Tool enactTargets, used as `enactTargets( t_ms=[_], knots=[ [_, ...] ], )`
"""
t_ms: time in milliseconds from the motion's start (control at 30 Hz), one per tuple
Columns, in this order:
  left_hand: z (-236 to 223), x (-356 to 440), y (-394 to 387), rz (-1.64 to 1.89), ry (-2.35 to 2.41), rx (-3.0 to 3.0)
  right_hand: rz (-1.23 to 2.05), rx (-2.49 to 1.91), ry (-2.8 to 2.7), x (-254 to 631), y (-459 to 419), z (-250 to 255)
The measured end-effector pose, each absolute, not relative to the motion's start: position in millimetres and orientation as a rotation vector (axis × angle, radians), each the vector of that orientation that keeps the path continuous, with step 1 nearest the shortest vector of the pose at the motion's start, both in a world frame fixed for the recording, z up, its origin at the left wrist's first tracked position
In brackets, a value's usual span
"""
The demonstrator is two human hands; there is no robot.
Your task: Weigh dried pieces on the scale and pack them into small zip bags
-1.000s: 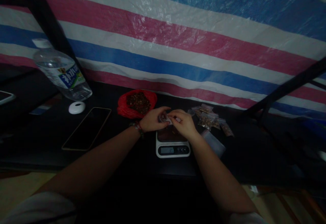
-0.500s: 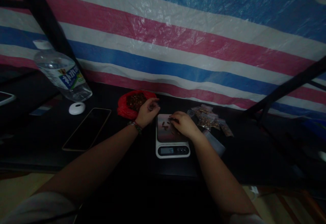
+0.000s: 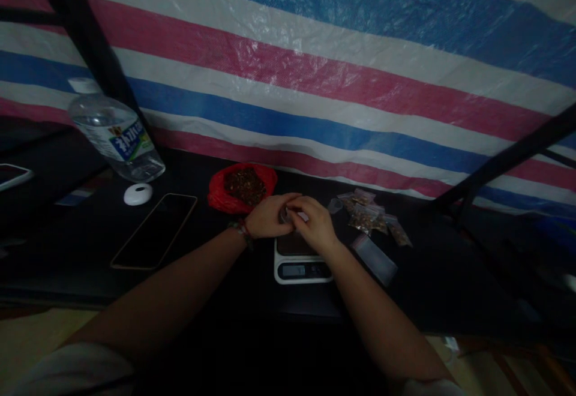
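Note:
Both hands meet over the back of a white kitchen scale [image 3: 281, 276] with a dark display at its front. My left hand [image 3: 267, 216] curls around a small clear plastic container [image 3: 284, 213], mostly hidden by the fingers. My right hand [image 3: 317, 225] has its fingertips pinched at the mouth of that container; whatever they hold is hidden. Beneath the hands, the visible front strip of the pan [image 3: 294, 245] shows no distinct seeds. Close behind my left hand lies a red plastic bag [image 3: 218, 195], open and filled with brown seeds or nuts [image 3: 245, 185].
Several small filled zip bags [image 3: 369, 216] lie at the right, with a small clear cup [image 3: 335, 206] beside them. Flat zip bags [image 3: 375, 259] lie nearer. At left are a phone [image 3: 155, 231], a white oval case [image 3: 138, 194] and a water bottle [image 3: 119, 132]. Striped sheeting [image 3: 288, 84] hangs behind.
My right hand has lifted from the brown pieces on the pan and moved left to my left hand. My left hand has come right and nearer, over the scale.

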State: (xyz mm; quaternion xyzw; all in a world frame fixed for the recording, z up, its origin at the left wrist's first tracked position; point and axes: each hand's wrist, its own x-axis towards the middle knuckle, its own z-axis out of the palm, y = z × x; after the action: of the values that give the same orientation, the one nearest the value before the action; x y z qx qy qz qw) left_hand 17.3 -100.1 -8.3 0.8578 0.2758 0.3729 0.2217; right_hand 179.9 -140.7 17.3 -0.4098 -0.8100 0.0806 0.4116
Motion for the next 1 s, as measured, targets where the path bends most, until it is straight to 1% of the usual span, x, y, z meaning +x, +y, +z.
enactTargets(
  t_ms=[100, 200, 267, 367, 467, 567, 733, 867, 1000],
  knots=[
    [-9.8, 18.8, -101.4, 1.052, 0.786, 2.3, 0.211, -1.051, -2.024, 186.6, -137.1, 19.8],
    [-11.3, 13.8, -97.3, 1.097, 0.889, 2.165, 0.14, -1.2, -1.918, 207.3, -117.7, 27.4],
    [-13.5, 10.2, -91.9, 1.2, 0.97, 2.053, 0.122, -1.37, -2.034, 219.4, -98.5, 32.0],
    [-18.7, 7.4, -82.4, 1.331, 1.062, 1.871, 0.184, -1.611, -2.312, 224.2, -69.0, 32.4],
    [-23.5, 6.7, -75.6, 1.374, 1.093, 1.772, 0.229, -1.764, -2.473, 216.2, -45.2, 23.9],
    [-25.8, 6.6, -73.8, 1.383, 1.084, 1.755, 0.265, -1.865, -2.517, 207.4, -28.4, 12.7],
    [-25.4, 6.8, -75.3, 1.368, 1.086, 1.746, 0.284, -1.827, -2.481, 204.7, -27.3, 10.8],
    [-24.1, 7.4, -75.4, 1.38, 1.084, 1.698, 0.32, -1.505, -2.304, 204.8, -64.7, 22.5],
    [-23.8, 8.4, -74.6, 1.392, 1.066, 1.686, 0.348, -1.24, -2.389, 198.7, -108.8, 24.2]
  ],
)
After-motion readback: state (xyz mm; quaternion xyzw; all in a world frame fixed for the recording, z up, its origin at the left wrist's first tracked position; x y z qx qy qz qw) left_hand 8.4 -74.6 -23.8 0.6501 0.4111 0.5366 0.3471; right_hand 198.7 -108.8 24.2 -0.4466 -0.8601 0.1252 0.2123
